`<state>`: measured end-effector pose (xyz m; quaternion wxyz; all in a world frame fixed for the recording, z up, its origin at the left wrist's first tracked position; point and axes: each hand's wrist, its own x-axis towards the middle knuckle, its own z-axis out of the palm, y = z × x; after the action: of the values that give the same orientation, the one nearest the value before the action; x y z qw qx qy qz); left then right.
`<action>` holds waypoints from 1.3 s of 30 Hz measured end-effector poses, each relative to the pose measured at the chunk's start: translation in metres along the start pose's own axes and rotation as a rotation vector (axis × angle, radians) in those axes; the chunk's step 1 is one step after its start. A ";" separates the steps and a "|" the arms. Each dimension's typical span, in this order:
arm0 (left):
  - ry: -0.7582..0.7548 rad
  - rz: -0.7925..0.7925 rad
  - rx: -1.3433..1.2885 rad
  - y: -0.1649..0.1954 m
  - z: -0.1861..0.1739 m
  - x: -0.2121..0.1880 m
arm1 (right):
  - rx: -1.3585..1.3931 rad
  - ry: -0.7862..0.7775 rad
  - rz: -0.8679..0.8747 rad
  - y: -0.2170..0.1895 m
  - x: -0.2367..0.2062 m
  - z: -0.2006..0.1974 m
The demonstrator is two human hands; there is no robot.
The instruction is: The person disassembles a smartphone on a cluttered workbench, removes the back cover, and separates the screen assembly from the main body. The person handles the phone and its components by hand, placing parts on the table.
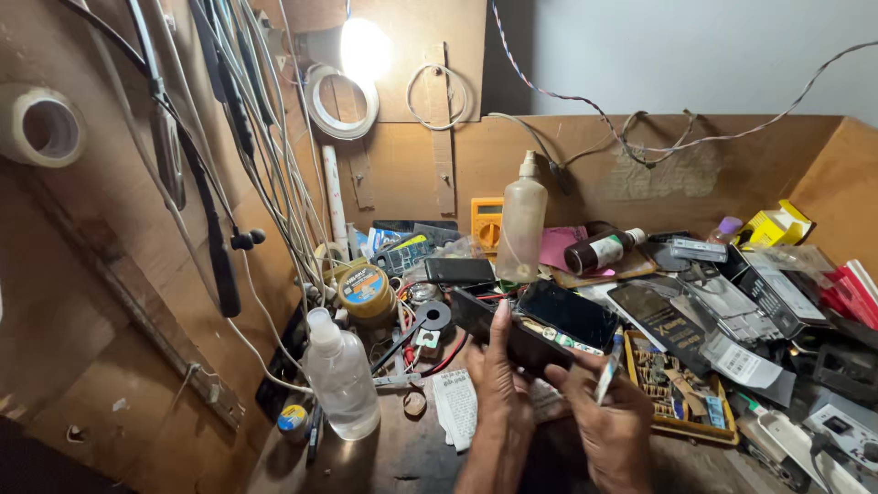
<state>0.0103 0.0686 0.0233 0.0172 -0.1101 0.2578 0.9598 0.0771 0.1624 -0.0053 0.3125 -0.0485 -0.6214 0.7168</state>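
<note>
My left hand point(498, 384) grips a black smartphone point(508, 331) by its near edge, thumb lying along it; the phone seems opened, with its dark screen point(569, 313) lifted to the right and inner parts showing between. My right hand point(604, 412) sits just right of the phone and holds a thin tool with a pale blue and white handle point(609, 368), its tip pointing up toward the phone's lower right edge. Both hands hover over the cluttered wooden workbench point(402, 457).
A clear plastic bottle point(340, 375) stands to the left, a taller spray bottle point(522, 224) behind the phone. A round tin point(365, 291), a yellow multimeter point(486, 222), a brown bottle on its side point(596, 251), a parts tray point(681, 389), boxes and hanging cables point(265, 137) crowd around.
</note>
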 end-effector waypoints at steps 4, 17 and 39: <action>0.011 0.148 0.103 0.006 -0.009 0.016 | -0.038 0.003 0.333 -0.001 0.010 -0.034; -0.113 0.159 -0.019 -0.010 -0.040 0.048 | -0.248 -0.180 0.238 0.023 0.015 -0.028; -0.095 0.192 0.079 -0.003 -0.036 0.035 | -0.519 -0.169 0.140 -0.047 0.017 0.003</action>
<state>-0.0159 0.0525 -0.0163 -0.0584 -0.0383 0.3037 0.9502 0.0802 0.1698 0.0445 0.1868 -0.1097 -0.8031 0.5551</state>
